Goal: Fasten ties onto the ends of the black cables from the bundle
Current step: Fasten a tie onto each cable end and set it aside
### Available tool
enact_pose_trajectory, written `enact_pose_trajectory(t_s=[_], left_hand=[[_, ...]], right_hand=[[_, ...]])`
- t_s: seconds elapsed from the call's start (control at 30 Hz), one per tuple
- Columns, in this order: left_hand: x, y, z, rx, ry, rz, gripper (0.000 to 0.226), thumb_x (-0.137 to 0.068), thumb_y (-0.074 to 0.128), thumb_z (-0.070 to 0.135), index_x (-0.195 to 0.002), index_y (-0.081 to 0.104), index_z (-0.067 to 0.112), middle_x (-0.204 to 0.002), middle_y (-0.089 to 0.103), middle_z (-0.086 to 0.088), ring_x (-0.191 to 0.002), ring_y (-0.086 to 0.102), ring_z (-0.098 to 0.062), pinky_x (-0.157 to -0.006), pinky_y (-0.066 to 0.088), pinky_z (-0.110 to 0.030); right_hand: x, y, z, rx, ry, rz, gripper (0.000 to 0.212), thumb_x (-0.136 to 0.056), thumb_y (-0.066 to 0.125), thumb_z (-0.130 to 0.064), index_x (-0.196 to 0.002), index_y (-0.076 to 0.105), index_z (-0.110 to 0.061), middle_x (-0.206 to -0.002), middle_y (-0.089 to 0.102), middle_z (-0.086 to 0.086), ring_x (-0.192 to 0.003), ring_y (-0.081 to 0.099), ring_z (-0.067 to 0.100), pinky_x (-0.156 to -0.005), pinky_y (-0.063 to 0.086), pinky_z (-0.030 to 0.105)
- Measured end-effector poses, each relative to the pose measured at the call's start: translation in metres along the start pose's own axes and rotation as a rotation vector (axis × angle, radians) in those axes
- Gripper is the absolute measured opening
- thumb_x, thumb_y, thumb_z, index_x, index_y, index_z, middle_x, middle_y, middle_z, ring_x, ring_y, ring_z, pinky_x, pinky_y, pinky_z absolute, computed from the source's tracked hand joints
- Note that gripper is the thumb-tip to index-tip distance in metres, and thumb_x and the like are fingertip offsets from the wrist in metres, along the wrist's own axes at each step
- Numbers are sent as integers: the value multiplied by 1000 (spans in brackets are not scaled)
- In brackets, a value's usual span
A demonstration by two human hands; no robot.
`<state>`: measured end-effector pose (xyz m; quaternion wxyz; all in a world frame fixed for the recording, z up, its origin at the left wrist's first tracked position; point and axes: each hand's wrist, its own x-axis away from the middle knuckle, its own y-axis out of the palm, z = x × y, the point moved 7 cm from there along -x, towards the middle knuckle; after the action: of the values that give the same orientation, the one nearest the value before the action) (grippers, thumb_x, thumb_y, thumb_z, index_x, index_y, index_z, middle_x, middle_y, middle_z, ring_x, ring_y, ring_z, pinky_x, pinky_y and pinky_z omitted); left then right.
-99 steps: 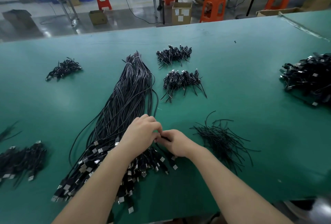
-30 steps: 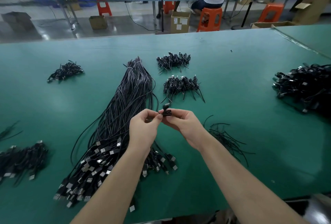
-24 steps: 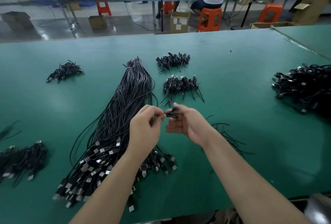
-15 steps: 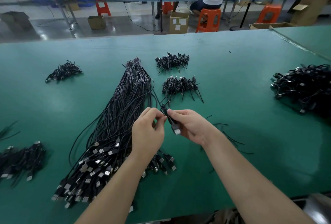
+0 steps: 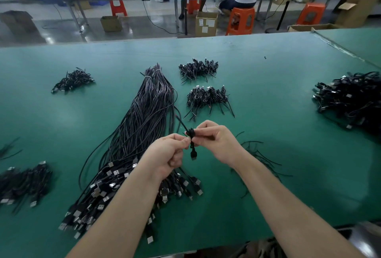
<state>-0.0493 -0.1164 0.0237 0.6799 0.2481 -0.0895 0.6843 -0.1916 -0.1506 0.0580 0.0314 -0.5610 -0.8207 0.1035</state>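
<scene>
Coiled black cable [image 5: 192,134] held above green table [image 5: 268,97].
Coil is pinched by right hand [image 5: 218,144]; its tie end is gripped by left hand [image 5: 167,157]; plug hangs below; cable bundle [image 5: 142,125] is spread beneath; loose ties [image 5: 259,154] lie rightward.

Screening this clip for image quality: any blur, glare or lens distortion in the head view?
Head view: the green table edge bows from wide-angle distortion; the coiled black cable between left hand and right hand is sharp; corners smear; overhead light glares on the grey floor.
</scene>
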Motion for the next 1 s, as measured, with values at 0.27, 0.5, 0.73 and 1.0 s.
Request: enact_pose_trajectory(t_s=[0.27,0.5,0.73,1.0], left_hand=[[12,-5,29,-496,506,275,15,-89,75,11,-76,69,16,-71,67,-9,-60,56,-26,-57,48,-39],[35,10,44,-809,871,354,8,-89,74,6,-85,72,13,-82,63,9,-77,57,-10,-68,47,-22],[35,13,47,-913,896,308,2,-90,74,14,-91,73,14,-87,62,13,-70,53,-3,-66,48,-26],[41,19,48,-976,986,268,6,-91,72,11,-91,74,17,-88,64,15,-70,62,-12,-67,54,-36]], right_hand=[[-1,2,16,-402,271,21,23,-99,51,2,-102,73,-2,-91,73,19,-83,73,28,-83,61,37],[0,5,21,-501,379,2,9,-98,63,-13,-95,66,-5,-96,76,17,-87,75,25,-65,61,31],[3,3,28,-558,416,-34,20,-88,73,-14,-102,69,-1,-98,75,19,-86,75,23,-69,60,28],[10,15,44,-648,560,-144,27,-80,74,-26,-91,75,-2,-74,68,12,-65,66,19,-61,58,28]])
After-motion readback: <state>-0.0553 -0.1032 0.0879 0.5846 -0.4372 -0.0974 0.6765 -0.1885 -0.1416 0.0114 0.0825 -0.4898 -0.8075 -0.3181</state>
